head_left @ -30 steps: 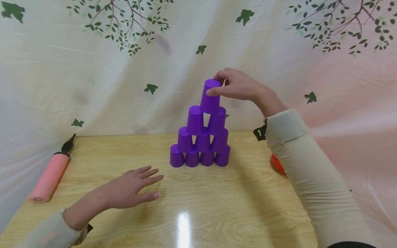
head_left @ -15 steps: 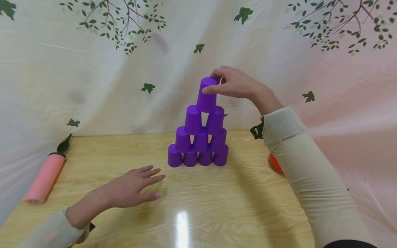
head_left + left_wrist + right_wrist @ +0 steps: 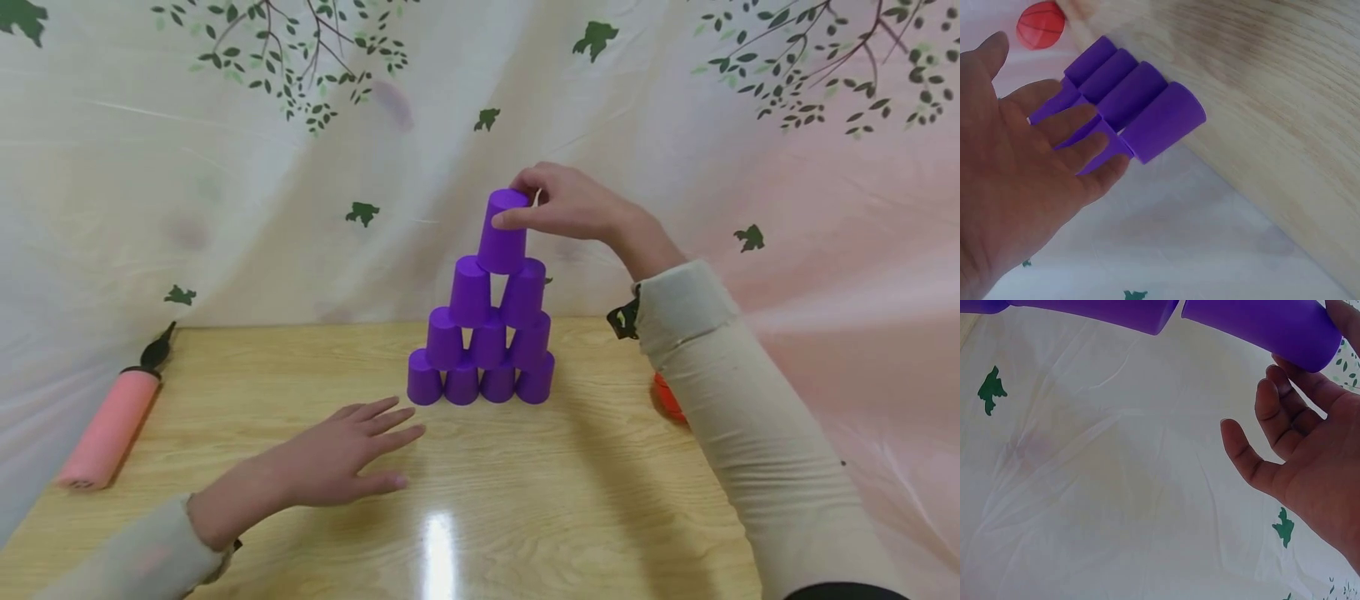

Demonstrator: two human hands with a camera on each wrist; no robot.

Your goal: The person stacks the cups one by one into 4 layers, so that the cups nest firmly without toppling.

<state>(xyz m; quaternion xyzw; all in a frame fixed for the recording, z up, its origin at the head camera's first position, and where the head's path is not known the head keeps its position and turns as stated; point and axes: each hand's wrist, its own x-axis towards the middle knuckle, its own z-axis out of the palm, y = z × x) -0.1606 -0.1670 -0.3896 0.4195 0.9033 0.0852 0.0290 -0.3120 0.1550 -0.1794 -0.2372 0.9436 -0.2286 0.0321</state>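
Observation:
Upside-down purple cups (image 3: 489,340) form a pyramid of several rows at the back of the table. My right hand (image 3: 573,202) pinches the top cup (image 3: 502,242) between thumb and fingers, near its upper end. That cup sits over the two cups of the row beneath; in the right wrist view the top cup (image 3: 1266,328) lies very close to a lower one, and contact is hard to tell. Low in front of the pyramid, to its left, my left hand (image 3: 341,458) is held with fingers spread and nothing in it. The left wrist view shows the bottom-row cups (image 3: 1163,122) beyond those fingers.
A pink hand pump (image 3: 112,429) with a black nozzle lies at the table's left. Something red (image 3: 670,398), partly behind the right sleeve, appears as a round red ball with dark lines (image 3: 1040,25) in the left wrist view. A leaf-printed curtain hangs behind the table.
My left hand has shifted a little to the right, nearer the pyramid's base. The right hand keeps its pinch on the top cup, and the pyramid looks the same.

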